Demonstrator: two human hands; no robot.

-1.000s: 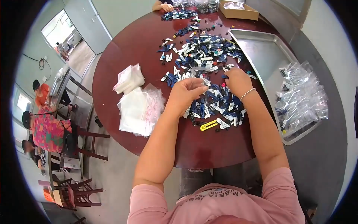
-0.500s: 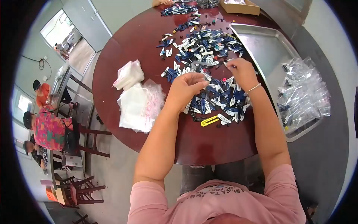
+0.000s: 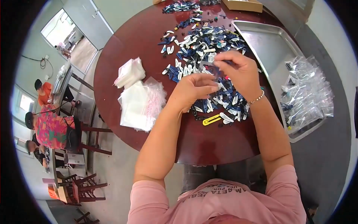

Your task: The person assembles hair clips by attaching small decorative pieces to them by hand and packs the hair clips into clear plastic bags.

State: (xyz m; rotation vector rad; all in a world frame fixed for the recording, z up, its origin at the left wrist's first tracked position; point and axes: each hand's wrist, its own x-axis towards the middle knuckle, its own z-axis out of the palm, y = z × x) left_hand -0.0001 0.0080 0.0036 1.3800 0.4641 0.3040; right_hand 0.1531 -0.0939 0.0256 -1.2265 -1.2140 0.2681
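Above the pile of hair clips, my left hand (image 3: 195,89) is closed on a small clear plastic bag (image 3: 209,68), with thumb and fingers pinched together. My right hand (image 3: 238,71) is at the bag's upper edge, its thumb and fingertips pinched; what they hold is too small to make out. Navy and white snap hair clips (image 3: 209,41) spread across the table under and beyond both hands. A yellow clip (image 3: 212,120) lies at the near edge of the pile, beside white ones.
Stacks of clear bags (image 3: 136,108) lie left on the round red-brown table (image 3: 123,41). At right, a metal tray (image 3: 261,37) holds filled plastic bags (image 3: 307,93). A cardboard box (image 3: 244,5) stands at the far edge. Several people (image 3: 56,128) sit at another table to the left.
My right hand has come up from the clips and moved left to the bag. My left hand has shifted slightly right, still with the bag. The view has shifted slightly.
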